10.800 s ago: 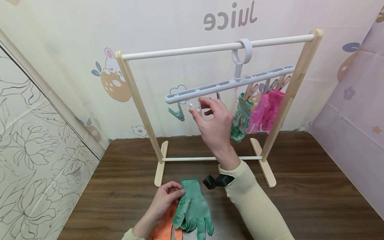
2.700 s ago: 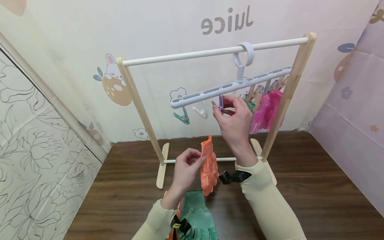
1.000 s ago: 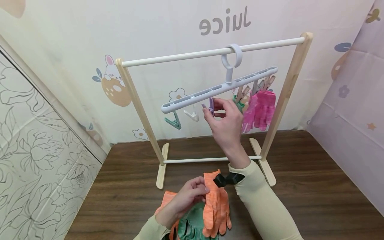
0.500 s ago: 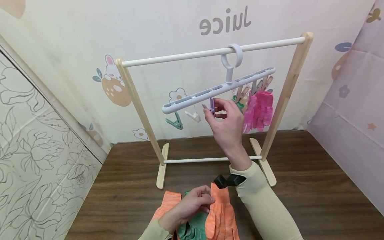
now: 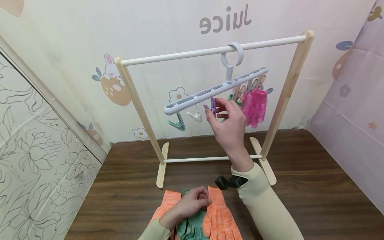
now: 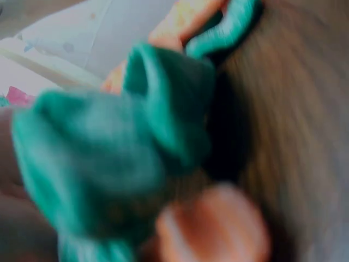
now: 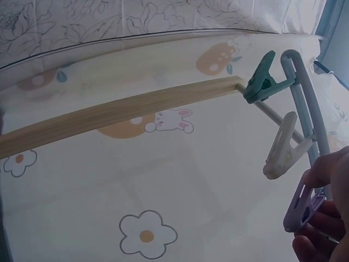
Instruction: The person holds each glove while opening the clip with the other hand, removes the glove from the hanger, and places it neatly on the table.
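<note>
Two hands are seen from the head: purple clip (image 5: 212,106) pinched by right hand (image 5: 229,128) at 12 o'clock, orange glove (image 5: 220,216) gripped on desk (image 5: 300,196) by left hand (image 5: 193,203) at 6. Left wrist: blurred green glove (image 6: 103,147). Right wrist: fingers (image 7: 327,174) squeezing the clip; the glove cuff likely must be raised to it.

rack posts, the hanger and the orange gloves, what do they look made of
The rack posts look like pale unfinished wood, faint grain showing. The hanger seems moulded plastic, smooth matte grey-white with slotted cutouts, as do its pegs. The orange gloves look like knitted fabric, soft and speckled, lying limp on the table.
</note>
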Available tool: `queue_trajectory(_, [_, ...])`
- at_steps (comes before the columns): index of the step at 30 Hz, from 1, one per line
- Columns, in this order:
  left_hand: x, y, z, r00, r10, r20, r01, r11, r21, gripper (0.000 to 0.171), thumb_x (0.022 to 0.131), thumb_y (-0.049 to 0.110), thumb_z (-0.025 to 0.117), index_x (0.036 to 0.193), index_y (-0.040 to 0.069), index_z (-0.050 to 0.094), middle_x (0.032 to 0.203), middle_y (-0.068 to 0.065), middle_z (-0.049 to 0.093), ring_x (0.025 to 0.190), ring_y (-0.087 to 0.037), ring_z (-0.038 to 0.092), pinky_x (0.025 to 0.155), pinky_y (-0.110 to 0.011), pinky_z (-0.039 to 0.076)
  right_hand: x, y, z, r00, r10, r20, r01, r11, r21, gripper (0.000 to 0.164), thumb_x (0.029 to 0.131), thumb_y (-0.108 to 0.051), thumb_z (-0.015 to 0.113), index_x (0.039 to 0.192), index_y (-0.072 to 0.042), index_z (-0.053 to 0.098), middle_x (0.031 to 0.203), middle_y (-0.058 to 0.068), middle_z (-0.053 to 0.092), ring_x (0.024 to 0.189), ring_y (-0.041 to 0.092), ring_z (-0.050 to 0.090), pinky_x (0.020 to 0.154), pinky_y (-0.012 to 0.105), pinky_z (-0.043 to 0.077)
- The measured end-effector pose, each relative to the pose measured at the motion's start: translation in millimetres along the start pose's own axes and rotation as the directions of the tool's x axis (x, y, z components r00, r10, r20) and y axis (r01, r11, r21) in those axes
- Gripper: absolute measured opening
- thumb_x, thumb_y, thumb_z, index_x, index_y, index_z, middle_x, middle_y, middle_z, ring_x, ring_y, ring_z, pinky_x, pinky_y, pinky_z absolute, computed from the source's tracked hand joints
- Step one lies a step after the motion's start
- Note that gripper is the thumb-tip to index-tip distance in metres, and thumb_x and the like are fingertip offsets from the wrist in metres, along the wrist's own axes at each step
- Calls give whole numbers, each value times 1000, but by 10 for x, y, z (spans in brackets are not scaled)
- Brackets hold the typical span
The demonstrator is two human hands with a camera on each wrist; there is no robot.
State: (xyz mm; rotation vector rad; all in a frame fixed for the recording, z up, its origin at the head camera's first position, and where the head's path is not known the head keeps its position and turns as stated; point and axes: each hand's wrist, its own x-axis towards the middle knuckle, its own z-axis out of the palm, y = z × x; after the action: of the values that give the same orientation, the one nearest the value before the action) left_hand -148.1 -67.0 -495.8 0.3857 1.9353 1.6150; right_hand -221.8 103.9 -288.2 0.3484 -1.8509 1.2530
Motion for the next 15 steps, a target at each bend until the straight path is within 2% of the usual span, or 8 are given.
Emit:
queue_trajectory(6, [20,-35,-30,1000,6,-3,-6,999,52,11,95,17,66,95,8,60,69,1,56,60,-12,50,56,-25,37,-17,26,-19,1000,-12,2,12,1000,-7,35,87,-19,78,115,-1,69,103,9,67,87,16,66,74,32,58])
queue_trajectory(12, [8,-37,4,991,79,-109,-57,979,193,11,93,18,70,94,8,64,76,1,64,65,-12,60,60,-25,47,-11,44,-20,1000,-11,10,11,1000,-11,34,87,-21,78,114,-2,70,103,7,68,87,16,66,73,30,57])
queue_trajectory(15, [21,-49,3,987,97,-126,-70,977,203,12,93,17,70,94,7,64,75,1,64,66,-12,61,62,-25,48,-5,43,-25,1000,-12,18,12,1000,-8,33,87,-20,77,114,-1,70,104,8,68,87,16,66,74,29,57])
